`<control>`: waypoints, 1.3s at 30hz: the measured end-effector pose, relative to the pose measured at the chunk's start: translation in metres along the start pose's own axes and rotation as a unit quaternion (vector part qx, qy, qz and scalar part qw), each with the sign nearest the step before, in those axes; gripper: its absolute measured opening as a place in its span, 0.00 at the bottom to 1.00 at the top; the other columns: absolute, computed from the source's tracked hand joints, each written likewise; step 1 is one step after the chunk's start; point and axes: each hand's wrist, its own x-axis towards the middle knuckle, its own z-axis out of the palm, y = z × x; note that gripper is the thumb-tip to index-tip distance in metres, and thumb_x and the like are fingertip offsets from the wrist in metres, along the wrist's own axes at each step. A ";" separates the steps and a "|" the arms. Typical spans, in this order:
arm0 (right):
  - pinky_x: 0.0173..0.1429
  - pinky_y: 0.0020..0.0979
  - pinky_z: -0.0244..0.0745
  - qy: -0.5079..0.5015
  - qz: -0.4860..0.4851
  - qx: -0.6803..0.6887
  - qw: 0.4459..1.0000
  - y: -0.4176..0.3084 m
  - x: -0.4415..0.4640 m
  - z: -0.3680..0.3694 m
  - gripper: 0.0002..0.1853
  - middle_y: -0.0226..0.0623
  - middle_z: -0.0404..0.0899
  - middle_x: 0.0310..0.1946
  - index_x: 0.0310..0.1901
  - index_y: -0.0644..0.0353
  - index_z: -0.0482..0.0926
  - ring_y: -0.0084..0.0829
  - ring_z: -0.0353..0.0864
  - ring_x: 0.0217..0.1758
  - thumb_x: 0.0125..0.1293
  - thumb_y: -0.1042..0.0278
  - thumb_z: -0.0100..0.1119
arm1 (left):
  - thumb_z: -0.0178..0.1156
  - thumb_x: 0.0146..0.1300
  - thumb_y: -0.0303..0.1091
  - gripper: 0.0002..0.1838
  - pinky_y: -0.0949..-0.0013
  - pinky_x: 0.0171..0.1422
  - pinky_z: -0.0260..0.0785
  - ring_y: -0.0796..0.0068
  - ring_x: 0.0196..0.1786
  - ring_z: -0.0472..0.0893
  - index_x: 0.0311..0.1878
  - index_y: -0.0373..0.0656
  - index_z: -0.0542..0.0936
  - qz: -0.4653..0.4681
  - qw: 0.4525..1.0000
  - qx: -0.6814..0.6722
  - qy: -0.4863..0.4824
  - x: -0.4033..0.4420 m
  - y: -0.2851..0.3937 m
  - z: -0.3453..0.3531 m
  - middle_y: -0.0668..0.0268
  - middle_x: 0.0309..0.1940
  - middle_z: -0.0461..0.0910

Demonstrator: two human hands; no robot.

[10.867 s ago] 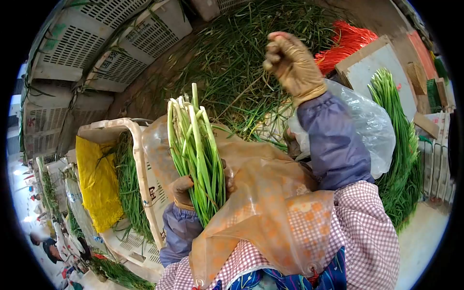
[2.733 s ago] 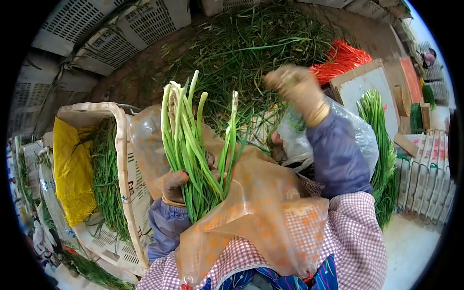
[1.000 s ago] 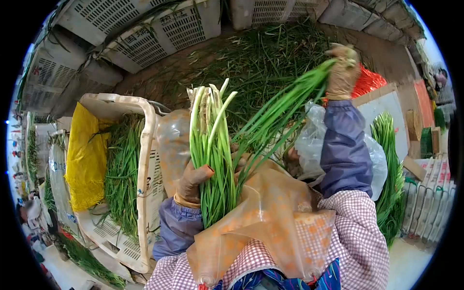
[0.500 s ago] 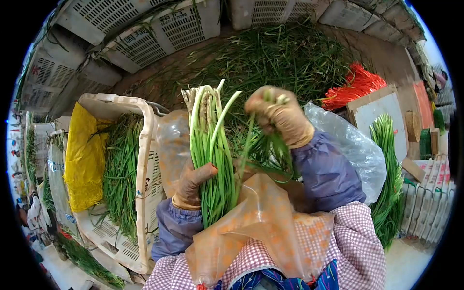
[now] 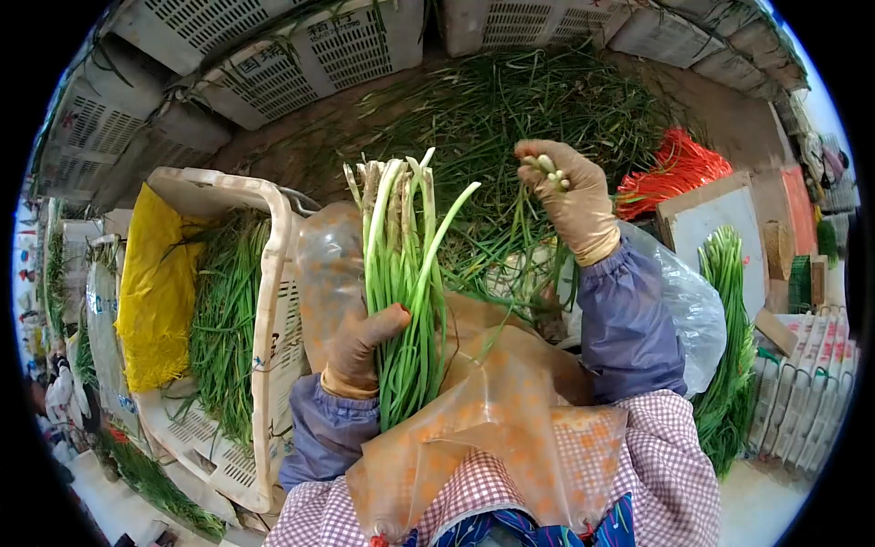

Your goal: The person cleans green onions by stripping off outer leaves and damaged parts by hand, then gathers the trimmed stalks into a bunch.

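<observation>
In a brown glove, my left hand is wrapped round an upright bunch of garlic chives. Their pale stem ends point up, and one stalk leans out to the right. My right hand, gloved too, is raised to the right of the bunch, apart from it. It is closed on a few chive stalks whose whitish ends poke out of the fist, with green leaves hanging below. A translucent orange-spotted apron covers my lap beneath both hands.
A white crate at the left holds more chives and a yellow woven sack. Loose leaves litter the ground ahead. Red ties, a clear plastic bag and bundled chives lie right. Crates line the back.
My right hand has moved right, away from the bunch, turning so that the stalk ends in it show. My left hand keeps its hold on the bunch, almost unmoved.
</observation>
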 end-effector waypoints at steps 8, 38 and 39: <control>0.36 0.19 0.71 -0.122 0.280 0.283 0.909 -0.060 -0.023 0.029 0.08 0.26 0.78 0.30 0.39 0.62 0.80 0.16 0.74 0.32 0.59 0.71 0.63 | 0.65 0.49 0.27 0.26 0.68 0.35 0.77 0.68 0.32 0.81 0.53 0.36 0.71 0.054 0.995 0.074 0.037 -0.005 0.010 0.030 0.59 0.34 0.80; 0.32 0.20 0.67 -0.257 0.265 0.157 0.916 -0.057 -0.036 0.025 0.04 0.22 0.73 0.24 0.32 0.62 0.78 0.13 0.67 0.28 0.58 0.73 0.63 | 0.61 0.53 0.22 0.25 0.70 0.36 0.77 0.71 0.35 0.81 0.56 0.38 0.69 0.027 0.998 0.051 0.019 0.003 0.011 0.025 0.62 0.38 0.79; 0.32 0.20 0.67 -0.257 0.217 0.194 0.921 -0.048 -0.042 0.034 0.04 0.21 0.73 0.24 0.32 0.62 0.78 0.13 0.67 0.28 0.58 0.73 0.63 | 0.61 0.53 0.22 0.25 0.70 0.36 0.77 0.71 0.35 0.81 0.56 0.38 0.69 0.026 0.998 0.051 0.019 0.003 0.010 0.026 0.62 0.38 0.79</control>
